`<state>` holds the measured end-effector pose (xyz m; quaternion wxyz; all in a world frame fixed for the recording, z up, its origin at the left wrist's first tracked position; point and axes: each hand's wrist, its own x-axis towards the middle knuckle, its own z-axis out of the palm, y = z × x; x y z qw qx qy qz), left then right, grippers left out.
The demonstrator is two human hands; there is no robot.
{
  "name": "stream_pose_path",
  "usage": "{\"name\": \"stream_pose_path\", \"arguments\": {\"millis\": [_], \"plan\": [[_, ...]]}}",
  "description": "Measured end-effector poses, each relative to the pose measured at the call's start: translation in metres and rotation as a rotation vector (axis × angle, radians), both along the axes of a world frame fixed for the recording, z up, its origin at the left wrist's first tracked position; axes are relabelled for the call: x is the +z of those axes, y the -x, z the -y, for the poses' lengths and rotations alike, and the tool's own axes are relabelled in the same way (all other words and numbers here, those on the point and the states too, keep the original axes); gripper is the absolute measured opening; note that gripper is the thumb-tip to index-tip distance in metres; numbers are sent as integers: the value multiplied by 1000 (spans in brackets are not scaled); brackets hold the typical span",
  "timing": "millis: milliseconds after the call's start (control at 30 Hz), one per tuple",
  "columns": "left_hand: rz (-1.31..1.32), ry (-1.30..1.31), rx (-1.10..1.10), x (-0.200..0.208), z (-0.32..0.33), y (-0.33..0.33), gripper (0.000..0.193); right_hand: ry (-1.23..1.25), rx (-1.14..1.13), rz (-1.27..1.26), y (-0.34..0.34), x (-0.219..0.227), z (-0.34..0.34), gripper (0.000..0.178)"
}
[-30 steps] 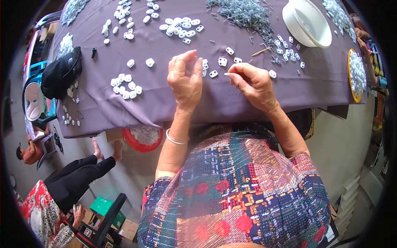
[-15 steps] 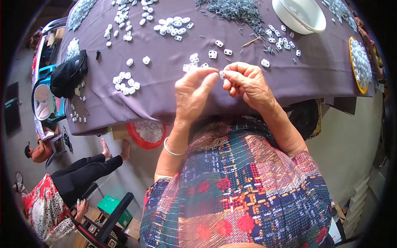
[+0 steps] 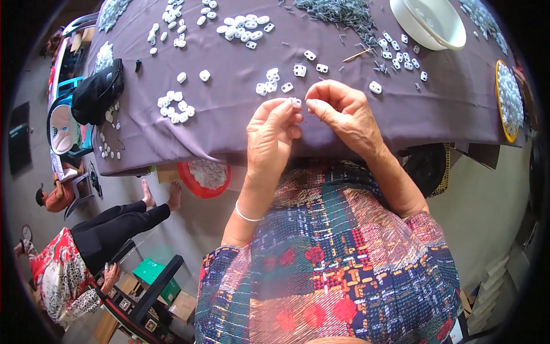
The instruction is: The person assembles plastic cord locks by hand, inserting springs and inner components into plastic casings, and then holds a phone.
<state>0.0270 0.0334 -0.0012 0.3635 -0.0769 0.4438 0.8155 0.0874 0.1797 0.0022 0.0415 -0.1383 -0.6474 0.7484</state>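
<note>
My left hand (image 3: 274,129) pinches a small white two-holed plastic piece (image 3: 295,102) between thumb and fingertips, above the near part of the table. Close beside it on the right, my right hand (image 3: 344,114) has its thumb and forefinger pressed together. Whatever is in that pinch is too small to make out. Just beyond the hands lie loose white pieces (image 3: 299,70) and a small cluster of white pieces (image 3: 269,83). Farther right rests a thin wooden stick (image 3: 356,55), near scattered small grey pins and more white pieces (image 3: 399,57).
A heap of grey pins (image 3: 338,14) and a white basin (image 3: 427,23) stand at the back. A yellow-rimmed tray (image 3: 510,103) holds pale pieces at right. Left are a ring of white pieces (image 3: 175,107) and a black bag (image 3: 98,94). A red basin (image 3: 203,178) sits below the edge; another person sits lower left.
The white piece has passed from my right fingertips to my left. My hands have parted slightly. The view has shifted a little.
</note>
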Motion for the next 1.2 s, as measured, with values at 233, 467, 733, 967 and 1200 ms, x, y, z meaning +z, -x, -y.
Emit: {"name": "stream_pose_path", "arguments": {"millis": [233, 467, 733, 967, 1200], "plan": [[57, -49, 83, 3, -9, -10, 9, 141, -222, -44, 1, -8, 21, 11], [-320, 292, -161, 17, 1, -4, 8, -77, 122, -11, -6, 9, -8, 9], [-165, 140, 62, 17, -7, -15, 7, 331, -169, 39, -10, 2, 23, 12], [-220, 197, -13, 14, -8, -13, 9, 337, -238, 27, -13, -6, 24, 12], [-336, 260, -94, 15, -21, -10, 10, 307, -311, 13, -18, -5, 16, 10]]}}
